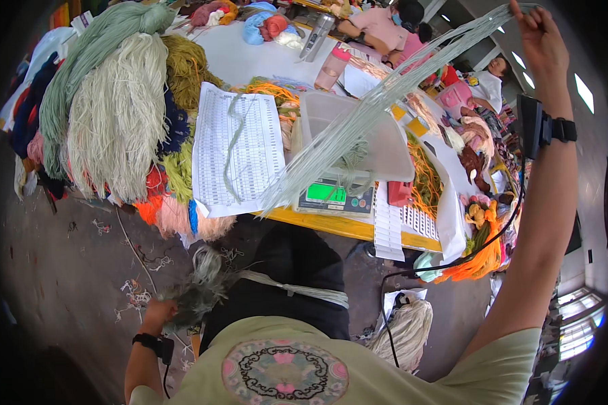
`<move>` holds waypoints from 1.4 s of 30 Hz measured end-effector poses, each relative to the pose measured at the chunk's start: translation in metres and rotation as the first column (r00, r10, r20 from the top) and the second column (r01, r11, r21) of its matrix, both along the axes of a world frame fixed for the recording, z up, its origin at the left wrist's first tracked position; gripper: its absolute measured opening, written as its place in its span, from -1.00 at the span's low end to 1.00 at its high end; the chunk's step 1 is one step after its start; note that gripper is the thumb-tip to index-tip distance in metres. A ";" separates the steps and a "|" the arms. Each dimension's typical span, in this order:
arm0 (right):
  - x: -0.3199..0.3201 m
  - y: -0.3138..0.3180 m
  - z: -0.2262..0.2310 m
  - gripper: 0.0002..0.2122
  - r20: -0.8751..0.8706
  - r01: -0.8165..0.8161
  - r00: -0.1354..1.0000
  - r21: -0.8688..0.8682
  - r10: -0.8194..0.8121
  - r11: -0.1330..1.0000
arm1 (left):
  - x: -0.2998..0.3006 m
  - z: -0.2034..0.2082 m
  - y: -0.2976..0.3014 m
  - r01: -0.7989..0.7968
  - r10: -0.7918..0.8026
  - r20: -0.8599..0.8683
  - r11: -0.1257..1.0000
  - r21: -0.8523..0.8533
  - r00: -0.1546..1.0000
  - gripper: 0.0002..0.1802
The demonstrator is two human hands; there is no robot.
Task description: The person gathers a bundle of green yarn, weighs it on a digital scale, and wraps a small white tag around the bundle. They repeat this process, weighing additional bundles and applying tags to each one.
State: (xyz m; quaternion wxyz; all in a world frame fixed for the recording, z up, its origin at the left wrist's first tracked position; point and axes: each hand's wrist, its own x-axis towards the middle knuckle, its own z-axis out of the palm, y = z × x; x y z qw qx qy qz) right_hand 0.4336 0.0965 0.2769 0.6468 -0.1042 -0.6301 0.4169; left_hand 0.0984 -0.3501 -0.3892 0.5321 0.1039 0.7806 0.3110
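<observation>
High at the right, my right hand (544,47) pinches the upper end of a long pale green yarn hank (378,101). The strands stretch slantwise down to the left across the table, their loose ends near the paper's lower corner. My left hand (159,313) is low at the left, beside my lap, closed on a tangled grey-green bunch of yarn (206,287); its fingertips are partly hidden. Below the hank stands a digital scale (338,196) with a lit green display. A translucent plastic tub (385,145) rests on it with some green yarn (351,158) inside.
A printed sheet (213,152) with a green strand lies left of the scale. Thick pale yarn hanks (118,115) hang over the table's left edge. A pink-lidded bottle (332,67) and steel flask (317,37) stand behind. A black cable (452,263) runs from my right wrist. Other people sit beyond.
</observation>
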 end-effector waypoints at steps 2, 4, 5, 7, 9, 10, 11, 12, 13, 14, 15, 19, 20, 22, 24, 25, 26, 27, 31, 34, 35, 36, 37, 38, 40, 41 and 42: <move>0.028 0.027 -0.011 -0.78 0.277 -0.125 0.955 0.070 0.101 0.990 | 0.000 0.016 0.009 -0.157 0.143 0.099 0.977 0.145 0.985 -0.81; 0.035 0.041 -0.073 -0.83 0.537 -0.109 0.842 0.073 0.053 0.991 | 0.012 0.071 0.030 -0.254 0.127 0.350 0.903 0.346 0.928 -0.78; 0.015 0.014 -0.122 -0.78 0.737 -0.050 0.670 0.163 -0.088 0.985 | 0.017 0.094 0.033 -0.269 0.143 0.352 0.900 0.343 0.925 -0.78; 0.009 -0.014 -0.208 -0.83 0.882 -0.258 0.449 0.283 -0.145 0.924 | 0.029 0.141 0.046 -0.290 -0.070 0.520 0.763 0.578 0.851 -0.63; 0.021 -0.046 -0.284 -0.93 0.696 -0.262 0.193 0.716 -0.691 0.647 | 0.048 0.178 0.062 -0.393 -0.300 0.601 0.532 0.750 0.740 -0.31; 0.026 -0.060 -0.308 -0.92 0.667 -0.194 0.172 0.744 -0.725 0.639 | 0.064 0.208 0.071 -0.452 -0.380 0.619 0.445 0.774 0.687 -0.17; 0.036 -0.070 -0.327 -0.86 0.674 -0.133 0.146 0.739 -0.724 0.661 | 0.077 0.235 0.081 -0.513 -0.459 0.625 0.356 0.781 0.631 -0.03; 0.044 -0.082 -0.335 -0.86 0.673 -0.133 0.140 0.740 -0.727 0.660 | 0.082 0.250 0.091 -0.515 -0.464 0.626 0.357 0.779 0.626 -0.03; 0.049 -0.090 -0.343 -0.80 0.640 -0.052 0.204 0.763 -0.741 0.645 | 0.086 0.262 0.101 -0.436 -0.604 0.567 0.367 0.822 0.560 0.04; 0.051 -0.099 -0.351 -0.74 0.601 0.029 0.269 0.776 -0.753 0.630 | 0.087 0.268 0.108 -0.357 -0.724 0.499 0.360 0.862 0.476 0.11; 0.053 -0.109 -0.359 -0.64 0.653 0.109 0.244 0.716 -0.717 0.689 | 0.091 0.265 0.115 -0.265 -0.713 0.422 0.328 0.907 0.560 0.03; 0.064 -0.120 -0.371 -0.61 0.601 0.230 0.340 0.692 -0.723 0.684 | 0.109 0.236 0.136 0.120 -0.764 0.012 0.117 0.986 0.645 -0.51; 0.067 -0.123 -0.370 -0.60 0.605 0.232 0.322 0.696 -0.728 0.680 | 0.117 0.239 0.137 0.184 -0.801 0.028 0.172 0.968 0.598 -0.68; 0.072 -0.125 -0.367 -0.59 0.609 0.237 0.304 0.696 -0.733 0.677 | 0.127 0.247 0.144 0.309 -0.779 -0.098 0.127 0.943 0.619 -0.84; 0.073 -0.124 -0.366 -0.59 0.629 0.224 0.309 0.680 -0.713 0.698 | 0.132 0.250 0.146 0.453 -0.774 -0.213 0.106 0.885 0.596 -0.82; 0.072 -0.122 -0.366 -0.59 0.628 0.227 0.312 0.679 -0.713 0.698 | 0.134 0.251 0.147 0.457 -0.774 -0.215 0.106 0.883 0.595 -0.82; 0.071 -0.120 -0.366 -0.59 0.640 0.211 0.316 0.672 -0.700 0.710 | 0.135 0.251 0.147 0.479 -0.786 -0.206 0.128 0.868 0.583 -0.81; 0.069 -0.117 -0.366 -0.58 0.652 0.194 0.320 0.665 -0.687 0.721 | 0.137 0.252 0.147 0.501 -0.796 -0.197 0.149 0.852 0.572 -0.81; 0.049 -0.111 -0.361 -0.58 0.644 0.147 0.279 0.704 -0.712 0.695 | 0.140 0.257 0.146 0.490 -0.779 -0.194 0.162 0.857 0.597 -0.80; 0.037 -0.107 -0.365 -0.63 0.648 0.142 0.165 0.730 -0.744 0.668 | 0.143 0.258 0.146 0.497 -0.773 -0.192 0.178 0.849 0.605 -0.80; 0.035 -0.106 -0.367 -0.66 0.659 0.109 0.116 0.735 -0.743 0.669 | 0.144 0.255 0.146 0.497 -0.759 -0.195 0.189 0.847 0.621 -0.80; 0.034 -0.106 -0.367 -0.68 0.667 0.077 0.066 0.738 -0.742 0.670 | 0.144 0.254 0.145 0.495 -0.746 -0.197 0.199 0.846 0.636 -0.80; 0.033 -0.106 -0.366 -0.68 0.663 0.072 0.078 0.741 -0.744 0.668 | 0.143 0.254 0.144 0.497 -0.737 -0.204 0.201 0.844 0.645 -0.80; 0.037 -0.110 -0.361 -0.74 0.677 0.088 0.191 0.709 -0.711 0.699 | 0.143 0.254 0.145 0.498 -0.722 -0.206 0.216 0.840 0.661 -0.80; 0.058 -0.106 -0.364 -0.86 0.707 0.210 0.563 0.378 -0.428 0.902 | 0.140 0.256 0.150 0.499 -0.703 -0.214 0.227 0.836 0.678 -0.80; 0.079 -0.100 -0.366 -0.90 0.585 0.208 0.790 0.024 -0.182 0.978 | 0.136 0.256 0.151 0.476 -0.673 -0.194 0.263 0.839 0.714 -0.79; 0.098 -0.102 -0.346 -0.90 0.544 0.360 0.817 -0.224 -0.190 0.906 | 0.131 0.256 0.149 0.448 -0.635 -0.168 0.310 0.838 0.754 -0.78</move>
